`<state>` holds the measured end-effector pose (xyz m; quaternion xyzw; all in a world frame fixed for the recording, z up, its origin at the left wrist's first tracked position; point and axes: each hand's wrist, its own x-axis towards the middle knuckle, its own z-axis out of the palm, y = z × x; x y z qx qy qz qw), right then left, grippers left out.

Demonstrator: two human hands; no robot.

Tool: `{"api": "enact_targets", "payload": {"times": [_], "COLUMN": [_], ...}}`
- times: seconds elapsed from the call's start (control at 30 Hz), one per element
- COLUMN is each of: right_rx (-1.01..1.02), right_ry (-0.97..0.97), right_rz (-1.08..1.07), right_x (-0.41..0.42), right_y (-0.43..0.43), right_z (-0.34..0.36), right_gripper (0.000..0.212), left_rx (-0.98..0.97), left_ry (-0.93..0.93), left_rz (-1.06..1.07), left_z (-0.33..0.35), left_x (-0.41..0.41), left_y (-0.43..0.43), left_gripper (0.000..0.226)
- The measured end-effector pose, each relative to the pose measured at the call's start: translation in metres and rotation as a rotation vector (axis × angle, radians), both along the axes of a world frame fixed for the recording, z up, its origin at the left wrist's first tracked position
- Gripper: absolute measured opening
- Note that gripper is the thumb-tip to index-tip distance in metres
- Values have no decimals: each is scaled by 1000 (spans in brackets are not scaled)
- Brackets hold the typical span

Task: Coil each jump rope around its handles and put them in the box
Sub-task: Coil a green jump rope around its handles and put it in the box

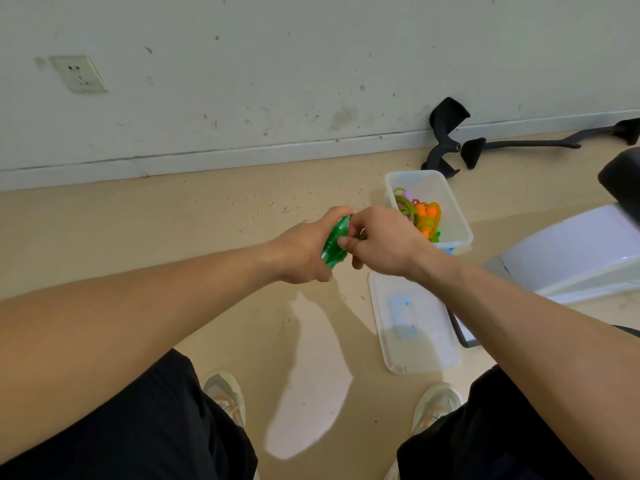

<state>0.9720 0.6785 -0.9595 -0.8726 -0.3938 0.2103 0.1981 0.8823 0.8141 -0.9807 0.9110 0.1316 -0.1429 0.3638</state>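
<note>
Left hand (304, 249): fingers wrapped tight round the green jump rope (334, 244), which shows as a compact green bundle standing out above and below the fist. Handles and cord can't be told apart in it.

Right hand (384, 240): touching the left, fingers curled in, thumb and fingertips pinching the same bundle at its side. The cord between the fingers is hidden, and no loose tail hangs in view.

Just beyond the right hand, on the floor (207, 216): the clear box (429, 183), open. Coiled ropes (420, 213) lie inside, yellow-green, orange and a bit of pink, bunched at the end nearer the hand; the far end is bare plastic.

Below the right wrist, nearer the body: the lid (415, 327), flat on the floor, off the box.

Farther past the box, against the wall: black chair parts (446, 133).

Judgement: well along. Several ropes are already boxed, and the green one looks almost fully wound. Left to do: secure the last turn and drop it in the box. No other loose rope is in sight, so this may be the last.
</note>
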Motion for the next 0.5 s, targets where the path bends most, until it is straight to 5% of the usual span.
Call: {"api": "enact_targets", "payload": {"times": [0.23, 0.5], "right_rx": [102, 106], "right_ry": [140, 200], "right_rz": [-26, 7], "right_x": [8, 5], "right_y": [-5, -3], "right_z": [-5, -8], "right_gripper": [25, 23], "left_rx": [-164, -511], "left_ry": [-113, -109], "left_rz": [96, 286], "left_z": [-1, 9], "left_x": [1, 8], "left_y": [0, 11], "left_gripper": [95, 34]}}
